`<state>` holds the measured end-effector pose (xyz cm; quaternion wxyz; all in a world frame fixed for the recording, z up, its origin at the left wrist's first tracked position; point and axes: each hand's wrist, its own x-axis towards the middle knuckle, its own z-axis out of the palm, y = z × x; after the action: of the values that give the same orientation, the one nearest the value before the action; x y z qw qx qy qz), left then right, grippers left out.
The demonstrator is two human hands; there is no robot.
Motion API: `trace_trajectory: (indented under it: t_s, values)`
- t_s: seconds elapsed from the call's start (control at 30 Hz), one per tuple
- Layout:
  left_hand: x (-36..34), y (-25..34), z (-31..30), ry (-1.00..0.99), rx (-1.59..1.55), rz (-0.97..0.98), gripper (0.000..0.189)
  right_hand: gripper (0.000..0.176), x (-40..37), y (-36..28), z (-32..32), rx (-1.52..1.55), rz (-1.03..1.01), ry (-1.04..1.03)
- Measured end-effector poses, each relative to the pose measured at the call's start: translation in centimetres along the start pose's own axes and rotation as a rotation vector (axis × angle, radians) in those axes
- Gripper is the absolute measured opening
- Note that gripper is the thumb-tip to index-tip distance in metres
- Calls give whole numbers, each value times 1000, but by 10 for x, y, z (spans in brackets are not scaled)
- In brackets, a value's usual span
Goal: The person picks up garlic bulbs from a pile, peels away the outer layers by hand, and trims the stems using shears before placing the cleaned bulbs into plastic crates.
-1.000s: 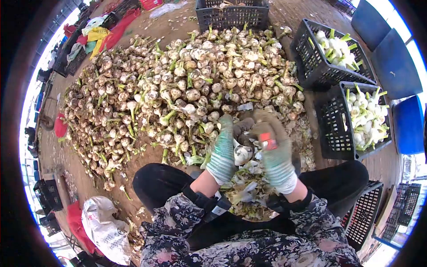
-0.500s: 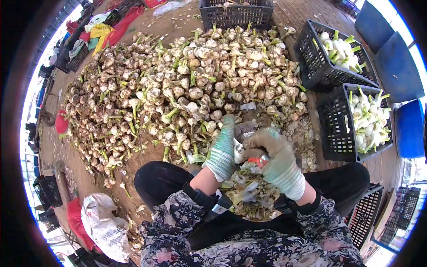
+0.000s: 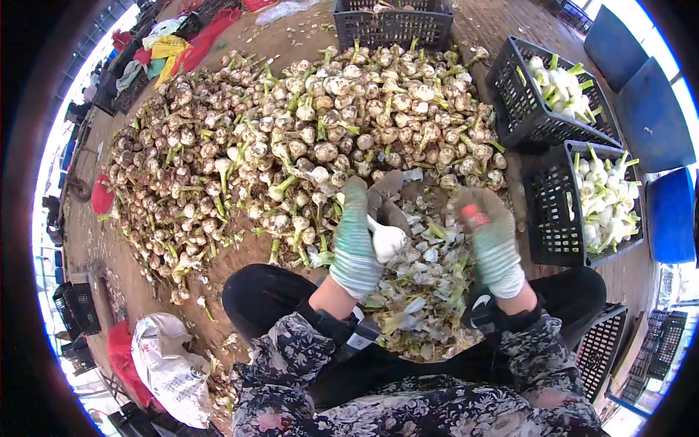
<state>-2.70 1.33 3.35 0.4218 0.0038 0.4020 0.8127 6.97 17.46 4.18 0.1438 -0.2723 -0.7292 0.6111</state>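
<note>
My left hand (image 3: 360,237), in a green-and-white knitted glove, is closed on a garlic bulb (image 3: 389,243). The bulb is white and clean, its root end turned to the right and its stem running back into the glove. To the right, apart from the bulb, my gloved right hand (image 3: 494,237) is closed round a small red-handled tool (image 3: 475,215). Its working end is blurred and cannot be made out. Between my legs lies a heap of garlic peelings (image 3: 419,313). Ahead spreads a large pile of soil-stained garlic (image 3: 313,138) with cut green stems.
Two black crates (image 3: 542,197) (image 3: 510,95) of cleaned garlic stand at the right, beside blue barrels (image 3: 671,215). Another black crate (image 3: 393,28) sits behind the pile. A white sack (image 3: 171,371) lies at lower left. Red and yellow bags (image 3: 169,51) lie far left.
My right hand has moved right, away from the bulb, with the red-handled tool. The bulb in my left hand now shows white and whole, and more peelings are visible between the hands.
</note>
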Motion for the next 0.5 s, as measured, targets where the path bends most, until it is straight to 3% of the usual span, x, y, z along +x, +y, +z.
trace_trajectory:
  t_s: [0.03, 0.07, 0.13, 0.17, 0.2, 0.27, 0.3, 0.37, 0.4, 0.47, 0.5]
  values:
    - [1, -1, 2, 0, -116, 25, 61, 19, 5, 10, -4, 142, 157, 1]
    - [1, -2, 5, -1, -232, 49, 57, 19, 0, 16, -7, 138, 157, -5]
    - [2, -3, 10, 47, -305, 3, 50, 23, -19, -1, -2, -54, -63, -136]
    - [5, -6, 7, 2, -320, 27, 48, 28, -21, 9, 3, 152, 30, -123]
    - [7, -7, 6, -42, -336, 54, 46, 28, -22, 2, 12, 153, 28, -119]
    - [6, -6, 13, 14, -209, 74, 42, 30, -30, -16, 34, 91, -220, -264]
    - [5, -7, 20, 124, -155, 87, 40, 30, -32, -17, 37, 93, -220, -259]
    - [9, -12, 11, 243, -114, 69, 36, 30, -35, -19, 40, -218, -446, -198]
    - [7, -12, 7, 246, -112, 71, 36, 30, -33, -13, 39, -215, -446, -200]
    - [5, -12, 3, 231, -151, 90, 36, 28, -26, 6, 32, 147, -311, -177]
    - [3, -10, -5, 92, -171, 61, 32, 25, -22, 4, 36, 169, -151, -32]
